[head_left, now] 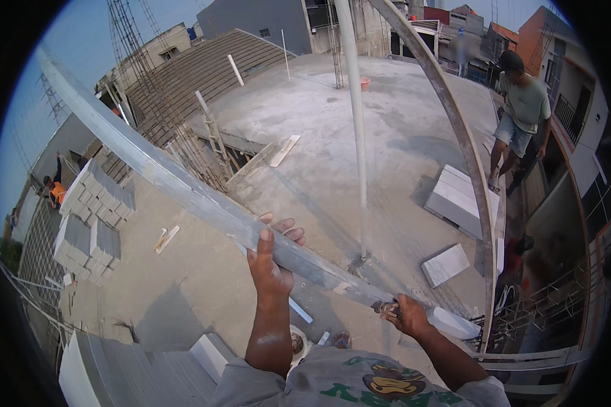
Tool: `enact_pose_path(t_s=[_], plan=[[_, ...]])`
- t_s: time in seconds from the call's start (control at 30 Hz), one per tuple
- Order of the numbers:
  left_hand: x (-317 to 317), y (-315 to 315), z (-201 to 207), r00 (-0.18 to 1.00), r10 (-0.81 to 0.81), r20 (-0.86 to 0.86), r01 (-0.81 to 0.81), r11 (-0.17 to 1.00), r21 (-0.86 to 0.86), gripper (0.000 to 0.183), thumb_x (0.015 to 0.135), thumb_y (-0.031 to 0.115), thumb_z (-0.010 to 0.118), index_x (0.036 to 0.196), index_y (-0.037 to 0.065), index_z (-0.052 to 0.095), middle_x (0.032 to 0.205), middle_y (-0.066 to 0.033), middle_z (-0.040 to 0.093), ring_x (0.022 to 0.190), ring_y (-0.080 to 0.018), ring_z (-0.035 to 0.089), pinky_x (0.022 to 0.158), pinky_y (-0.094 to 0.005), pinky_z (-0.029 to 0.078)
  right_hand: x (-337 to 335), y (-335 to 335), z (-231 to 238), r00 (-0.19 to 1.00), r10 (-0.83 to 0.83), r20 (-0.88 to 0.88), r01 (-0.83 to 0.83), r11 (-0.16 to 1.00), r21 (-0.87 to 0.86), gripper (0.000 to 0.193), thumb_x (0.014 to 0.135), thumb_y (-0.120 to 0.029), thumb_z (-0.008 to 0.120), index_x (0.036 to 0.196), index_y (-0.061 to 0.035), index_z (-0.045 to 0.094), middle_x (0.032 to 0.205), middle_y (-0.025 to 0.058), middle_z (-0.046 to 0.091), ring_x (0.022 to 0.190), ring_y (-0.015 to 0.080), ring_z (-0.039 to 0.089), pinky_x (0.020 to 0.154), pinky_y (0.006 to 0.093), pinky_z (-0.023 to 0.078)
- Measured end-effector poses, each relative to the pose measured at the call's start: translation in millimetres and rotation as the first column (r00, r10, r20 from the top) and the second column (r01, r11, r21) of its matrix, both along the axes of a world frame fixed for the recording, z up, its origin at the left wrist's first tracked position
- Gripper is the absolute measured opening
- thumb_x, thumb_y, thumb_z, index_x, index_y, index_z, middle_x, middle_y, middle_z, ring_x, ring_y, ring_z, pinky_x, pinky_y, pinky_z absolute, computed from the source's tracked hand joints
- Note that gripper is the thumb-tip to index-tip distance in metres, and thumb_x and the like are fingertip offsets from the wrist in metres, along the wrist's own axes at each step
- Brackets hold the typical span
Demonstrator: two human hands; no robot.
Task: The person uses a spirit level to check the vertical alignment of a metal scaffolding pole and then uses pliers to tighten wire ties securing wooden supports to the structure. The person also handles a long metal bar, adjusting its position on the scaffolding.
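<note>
A long grey bar (183, 193), smeared with pale mortar, slants from the upper left down to my right side, in front of my chest. My left hand (271, 261) is closed round its lower half, the thumb on the near side and the fingers coming over the far edge. At its lower right end, my right hand (411, 317) is closed on a small dark object (387, 308) against the bar; its kind I cannot make out. Below the bar a short light-blue strip (301, 310) lies on the concrete, close to my feet.
Pale blocks are stacked at the left (91, 230), lower left (136, 363) and right (458, 197). An upright pole (356, 122) and a long brown bar (465, 129) stand before me. One person (523, 102) is at the right edge, another (56, 190) far left. Rebar rises by a floor opening.
</note>
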State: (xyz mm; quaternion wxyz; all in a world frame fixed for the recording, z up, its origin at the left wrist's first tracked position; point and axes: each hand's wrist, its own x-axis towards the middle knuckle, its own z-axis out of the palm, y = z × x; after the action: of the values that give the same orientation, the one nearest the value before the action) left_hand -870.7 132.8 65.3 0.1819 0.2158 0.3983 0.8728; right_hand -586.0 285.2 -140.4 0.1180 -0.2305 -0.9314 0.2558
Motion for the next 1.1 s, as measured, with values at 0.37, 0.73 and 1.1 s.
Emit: enact_pose_path(t_s=[0.37, 0.73, 1.1], plan=[[119, 51, 103, 0.789, -0.368, -0.492, 0.411, 0.911, -0.021, 0.082, 0.093, 0.060, 0.056, 0.146, 0.005, 0.028, 0.086, -0.0061, 0.055, 0.076, -0.0166, 0.058, 0.074, -0.0343, 0.050, 133, -72, -65, 0.939, -0.345, 0.021, 0.332, 0.885, -0.327, 0.039, 0.093, -0.039, 0.062, 0.105, -0.0040, 0.047, 0.098, 0.0213, 0.060, 0.094, 0.0431, 0.060, 0.079, 0.0504, 0.047], [283, 129, 55, 0.509, -0.715, -0.479, 0.803, 0.595, -0.036, 0.065, 0.091, 0.056, 0.062, 0.123, 0.004, 0.041, 0.074, -0.0081, 0.054, 0.064, -0.0203, 0.058, 0.067, -0.0365, 0.053, 286, -117, 0, 0.373, -0.927, 0.044, 0.739, 0.268, -0.618, 0.026, 0.095, -0.028, 0.060, 0.102, -0.0036, 0.055, 0.077, 0.0167, 0.061, 0.078, 0.0332, 0.064, 0.072, 0.0439, 0.049], [385, 134, -17, 0.471, -0.765, -0.439, 0.846, 0.533, -0.021, 0.043, 0.087, 0.023, 0.076, 0.112, -0.002, 0.051, 0.077, -0.0086, 0.059, 0.063, -0.0164, 0.057, 0.059, -0.0315, 0.051, 373, -115, 268, 0.146, -0.813, -0.564, 0.783, 0.443, -0.436, 0.028, 0.095, -0.030, 0.065, 0.105, -0.0044, 0.061, 0.077, 0.0019, 0.062, 0.068, 0.0093, 0.062, 0.051, 0.0233, 0.050]])
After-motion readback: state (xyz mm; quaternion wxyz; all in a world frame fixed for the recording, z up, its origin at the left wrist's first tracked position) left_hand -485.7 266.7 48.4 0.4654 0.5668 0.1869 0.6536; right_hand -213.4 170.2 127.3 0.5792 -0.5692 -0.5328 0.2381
